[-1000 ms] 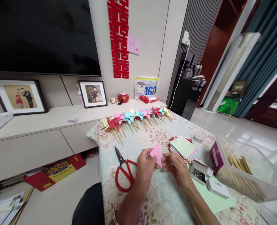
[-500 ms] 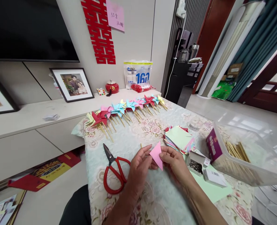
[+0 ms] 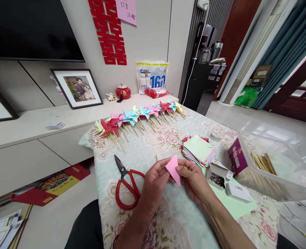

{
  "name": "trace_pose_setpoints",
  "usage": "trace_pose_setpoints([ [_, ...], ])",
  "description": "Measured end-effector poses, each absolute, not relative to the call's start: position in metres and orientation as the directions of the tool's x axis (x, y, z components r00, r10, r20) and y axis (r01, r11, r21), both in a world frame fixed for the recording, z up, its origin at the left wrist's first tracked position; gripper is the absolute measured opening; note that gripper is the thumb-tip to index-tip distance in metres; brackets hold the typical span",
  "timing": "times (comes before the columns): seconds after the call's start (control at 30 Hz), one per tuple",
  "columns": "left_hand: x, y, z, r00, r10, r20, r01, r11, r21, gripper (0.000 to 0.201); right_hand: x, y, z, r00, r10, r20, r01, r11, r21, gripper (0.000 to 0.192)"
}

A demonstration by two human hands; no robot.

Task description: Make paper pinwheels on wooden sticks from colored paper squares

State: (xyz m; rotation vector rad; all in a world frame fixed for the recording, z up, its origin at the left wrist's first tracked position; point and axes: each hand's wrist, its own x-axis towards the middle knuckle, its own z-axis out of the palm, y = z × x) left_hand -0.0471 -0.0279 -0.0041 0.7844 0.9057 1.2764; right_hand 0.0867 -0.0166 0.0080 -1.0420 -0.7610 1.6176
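Note:
A piece of pink paper, folded to a pointed shape, is held between my two hands above the table. My left hand is closed on its left side, the fingertips partly hidden behind it. On the right edge my right hand pinches it with the thumb in front. The tip of a thin stick shows just beyond my left fingers; its rest is hidden. Beside my left hand lie scissors with red handles, blades pointing away. A stack of coloured paper squares lies beyond my right hand.
A row of paper pinwheels on sticks lies along the table's far side. To the right are an open box of small metal pins, a small white box and a clear bin of sticks. Behind stands a low cabinet.
The camera view has shifted slightly. Both hands keep hold of the pink paper in nearly the same place, with the fingers only a little moved.

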Motion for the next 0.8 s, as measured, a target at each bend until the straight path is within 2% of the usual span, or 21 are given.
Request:
trace_pose_setpoints([
  [0.8, -0.0479, -0.0276, -0.0048, 0.070, 0.990, -0.121, -0.427, 0.140, 0.893, 0.037, 0.0875, -0.0172, 0.0035, -0.118, 0.963, -0.244, -0.390, -0.271, -0.880, 0.030],
])
